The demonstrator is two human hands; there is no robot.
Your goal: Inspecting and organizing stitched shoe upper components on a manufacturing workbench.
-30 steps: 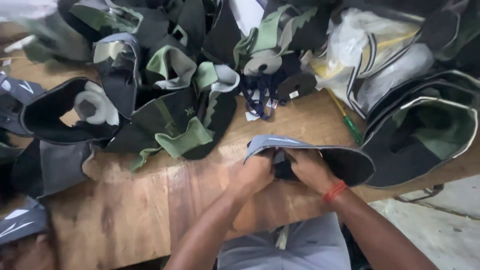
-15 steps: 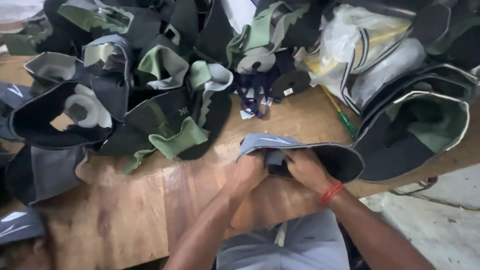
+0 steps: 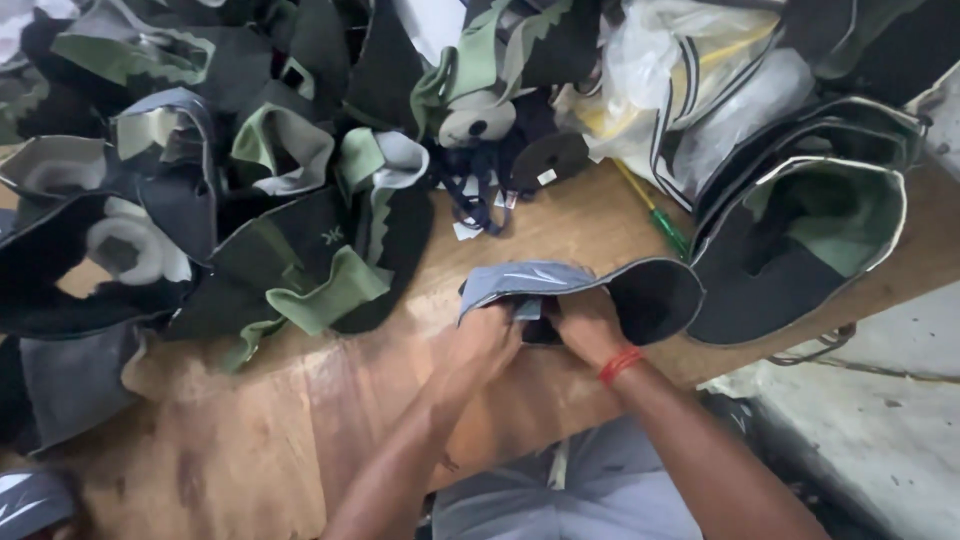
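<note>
Both hands grip one shoe upper (image 3: 600, 285), grey outside and black inside, near the front edge of a wooden table (image 3: 290, 400). My left hand (image 3: 485, 340) pinches its grey left side. My right hand (image 3: 585, 325), with a red band at the wrist, holds the middle, fingers tucked inside the black lining. The piece lies flat and open towards the right.
A heap of black, green and grey shoe uppers (image 3: 260, 190) covers the table's left and back. More uppers (image 3: 800, 240) lie at the right edge. A green-handled tool (image 3: 665, 225) lies behind my hands. A clear plastic bag (image 3: 660, 70) sits at the back. Concrete floor (image 3: 860, 430) shows right.
The view has shifted slightly left and closer. My hands stay on the same upper, fingers working a little further into it.
</note>
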